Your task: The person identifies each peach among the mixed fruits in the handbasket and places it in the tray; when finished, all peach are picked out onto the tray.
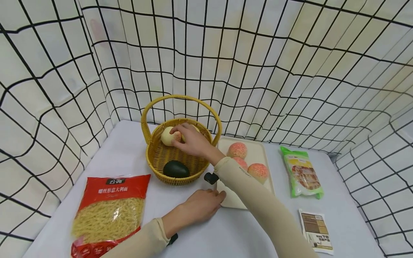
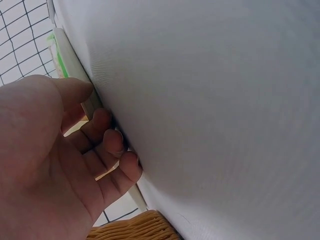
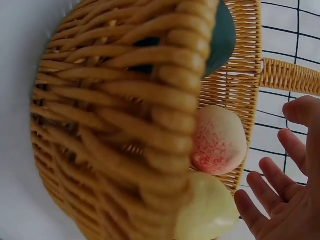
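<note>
My right hand point(image 1: 193, 141) reaches over the yellow wicker basket point(image 1: 150, 157), fingers loosely bent above a pale peach with a red-speckled side point(image 1: 167, 137). In the right wrist view a gap shows between the fingers and the peach point(image 3: 220, 140). A pale yellow round fruit point(image 3: 207, 205) lies beside that peach. At the basket's near side sits a dark green avocado-like fruit point(image 1: 175, 169). My left hand point(image 1: 201, 204) rests on the table by the cream tray point(image 1: 232, 200), its fingers loosely curled at the tray's near left corner. Several pink-speckled peaches point(image 1: 258, 172) lie on the tray.
A red bag of spiral pasta point(image 1: 111, 211) lies at the left. On the right are a green-edged food packet point(image 1: 303, 173) and a small brown-and-white sachet point(image 1: 316, 231). Black netting point(image 1: 203, 57) over white cloth encloses the back and sides. The basket's tall handle point(image 1: 180, 96) arches above it.
</note>
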Available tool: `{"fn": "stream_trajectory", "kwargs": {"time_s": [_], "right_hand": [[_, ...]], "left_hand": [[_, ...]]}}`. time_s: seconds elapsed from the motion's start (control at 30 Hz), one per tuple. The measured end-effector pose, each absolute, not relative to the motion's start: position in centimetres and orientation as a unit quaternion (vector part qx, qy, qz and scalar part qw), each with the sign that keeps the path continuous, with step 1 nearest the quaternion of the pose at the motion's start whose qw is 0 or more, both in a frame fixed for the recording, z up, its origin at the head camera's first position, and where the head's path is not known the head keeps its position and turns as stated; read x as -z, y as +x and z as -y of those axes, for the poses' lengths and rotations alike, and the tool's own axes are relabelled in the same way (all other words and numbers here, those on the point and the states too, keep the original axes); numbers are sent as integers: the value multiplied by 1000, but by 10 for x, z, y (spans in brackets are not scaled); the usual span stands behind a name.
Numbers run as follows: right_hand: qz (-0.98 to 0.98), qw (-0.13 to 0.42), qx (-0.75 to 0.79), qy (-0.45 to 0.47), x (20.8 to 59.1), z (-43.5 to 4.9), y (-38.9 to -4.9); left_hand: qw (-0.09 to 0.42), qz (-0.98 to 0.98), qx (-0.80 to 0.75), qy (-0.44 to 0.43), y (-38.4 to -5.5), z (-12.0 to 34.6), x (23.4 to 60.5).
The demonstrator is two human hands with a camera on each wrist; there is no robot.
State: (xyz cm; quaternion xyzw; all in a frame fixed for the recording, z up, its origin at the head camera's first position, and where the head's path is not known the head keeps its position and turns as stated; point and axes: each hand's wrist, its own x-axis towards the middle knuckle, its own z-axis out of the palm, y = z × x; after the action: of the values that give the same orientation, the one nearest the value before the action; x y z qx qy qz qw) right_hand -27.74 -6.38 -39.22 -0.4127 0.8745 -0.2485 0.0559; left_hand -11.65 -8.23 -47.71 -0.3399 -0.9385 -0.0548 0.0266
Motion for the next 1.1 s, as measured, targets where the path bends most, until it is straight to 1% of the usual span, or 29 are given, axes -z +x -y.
{"fn": "stream_trajectory", "kwargs": {"time_s": [0.3, 0.53, 0.7, 0.97, 1.1], "right_hand": [[-883, 69, 226, -405, 400, 74, -286], [-885, 91, 200, -412, 405, 82, -288], [-889, 97, 191, -405, 406, 88, -286], [-892, 94, 194, -397, 406, 95, -286], [-893, 94, 185, -399, 405, 96, -287]], "left_hand": [[20, 940, 48, -337, -119, 80, 479], [2, 941, 64, -333, -118, 80, 476], [9, 940, 71, -333, -116, 80, 473], [35, 939, 64, -335, -115, 79, 474], [38, 939, 66, -336, -115, 79, 475]]}}
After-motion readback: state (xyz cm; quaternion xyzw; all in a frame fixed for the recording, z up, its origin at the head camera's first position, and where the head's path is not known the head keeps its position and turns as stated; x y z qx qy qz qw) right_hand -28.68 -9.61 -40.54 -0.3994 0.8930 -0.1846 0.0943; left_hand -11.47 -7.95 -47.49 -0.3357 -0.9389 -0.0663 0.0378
